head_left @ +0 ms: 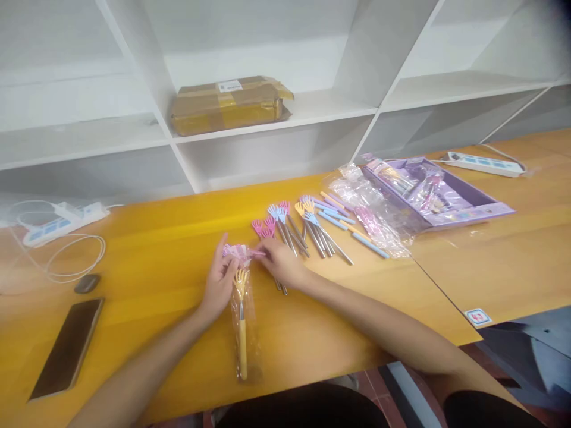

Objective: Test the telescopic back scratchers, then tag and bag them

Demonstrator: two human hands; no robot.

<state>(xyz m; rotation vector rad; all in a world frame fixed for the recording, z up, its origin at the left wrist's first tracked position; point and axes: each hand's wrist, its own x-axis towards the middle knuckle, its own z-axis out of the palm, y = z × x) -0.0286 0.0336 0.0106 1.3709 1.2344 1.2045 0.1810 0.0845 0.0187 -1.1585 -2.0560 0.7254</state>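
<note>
A yellow back scratcher (242, 342) with a small hand-shaped head lies in a clear plastic sleeve (252, 333) near the table's front edge. At the sleeve's top is a pink and white header card (241, 253). My left hand (218, 285) grips the packet by this top end, thumb across it and index finger pointing up. My right hand (283, 261) is closed at the card's right edge, pinching its pink end; the fingertips are partly hidden. Just beyond it lie loose back scratchers (307, 223) with pink, blue and yellow heads and metal rods.
Blue, purple and yellow handle tubes (332, 221) lie beside clear plastic sleeves (375, 208). A purple box (468, 211) holds packed pieces. Power strips (486, 163), a phone (66, 351) and a black case (87, 283) are on the table. A taped carton (227, 107) sits on the shelf.
</note>
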